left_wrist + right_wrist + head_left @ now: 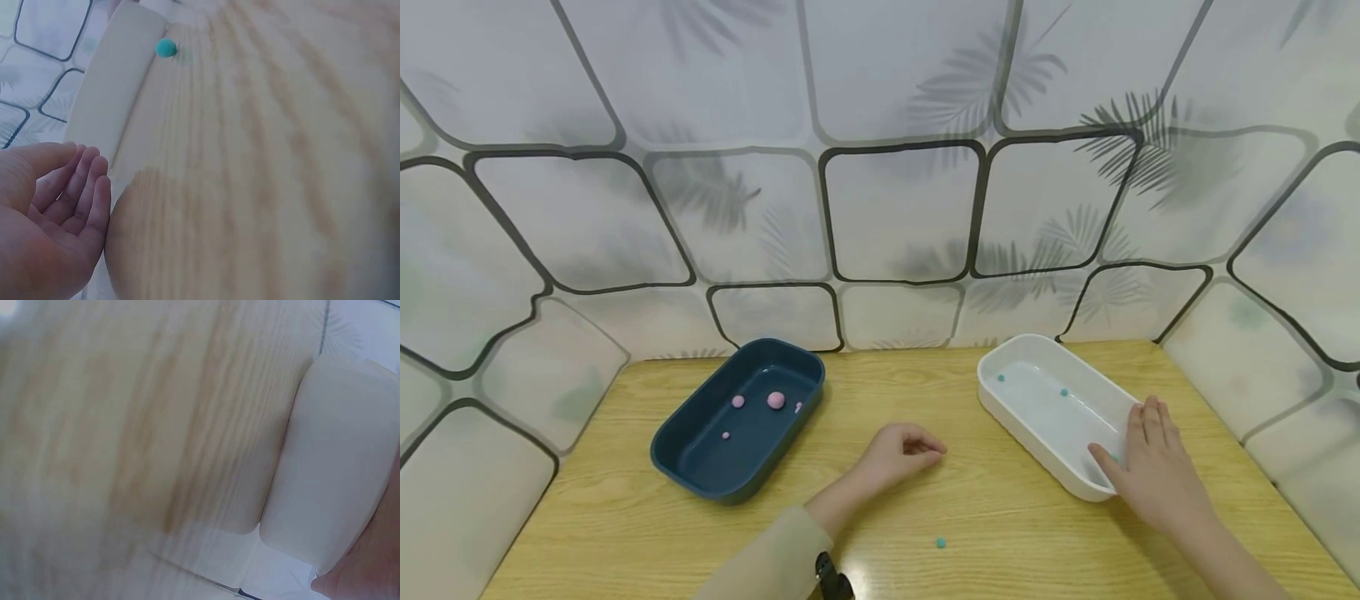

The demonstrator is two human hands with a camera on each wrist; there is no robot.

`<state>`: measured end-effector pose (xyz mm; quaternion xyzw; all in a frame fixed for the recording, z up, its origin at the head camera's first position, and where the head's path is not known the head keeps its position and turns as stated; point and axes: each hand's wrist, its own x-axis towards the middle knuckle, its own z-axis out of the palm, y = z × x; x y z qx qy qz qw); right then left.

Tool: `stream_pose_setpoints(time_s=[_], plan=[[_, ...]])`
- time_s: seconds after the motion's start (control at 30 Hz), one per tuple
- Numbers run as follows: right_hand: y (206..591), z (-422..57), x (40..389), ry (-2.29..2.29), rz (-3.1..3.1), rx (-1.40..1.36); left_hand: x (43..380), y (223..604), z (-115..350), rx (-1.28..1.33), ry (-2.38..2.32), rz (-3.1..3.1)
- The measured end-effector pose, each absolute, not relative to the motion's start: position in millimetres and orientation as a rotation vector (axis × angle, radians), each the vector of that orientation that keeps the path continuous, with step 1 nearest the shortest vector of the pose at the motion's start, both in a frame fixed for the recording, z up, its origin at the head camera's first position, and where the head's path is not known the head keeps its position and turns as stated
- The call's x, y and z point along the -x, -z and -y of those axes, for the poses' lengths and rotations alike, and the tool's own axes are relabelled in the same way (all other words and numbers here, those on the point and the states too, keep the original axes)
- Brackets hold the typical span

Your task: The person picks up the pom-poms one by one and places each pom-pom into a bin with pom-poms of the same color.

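Observation:
A white tray (1022,433) stands on the right with a few small teal balls (1063,392) in it. My right hand (1157,467) lies over its near right corner, fingers straight along the rim, thumb reaching inside beside another teal ball. In the right wrist view, part of that hand (362,575) shows against the tray's end (331,456). My left hand (898,454) hovers between the two trays, fingers loosely bent and thumb near the fingertips. Nothing shows in its palm in the left wrist view. A single teal ball (941,542) lies on the table in front of it.
A dark blue tray (700,479) stands at the left, holding several pink balls (776,401) of differing sizes. Both trays sit on a wooden table (602,517). Patterned fabric walls (895,208) rise at the back and sides.

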<state>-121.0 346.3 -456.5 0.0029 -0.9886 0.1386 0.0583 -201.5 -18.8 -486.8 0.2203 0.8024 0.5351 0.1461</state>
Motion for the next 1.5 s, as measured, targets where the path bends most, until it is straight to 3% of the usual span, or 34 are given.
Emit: stream_pose_setpoints(time_s=[0.97, 1.5], plan=[[457, -345, 120, -0.414, 2.976, -0.010, 163, 479, 41, -0.810, -1.413, -2.178], [461, -346, 120, -0.405, 2.931, -0.024, 154, 473, 44, -1.218, -1.059, -2.290]])
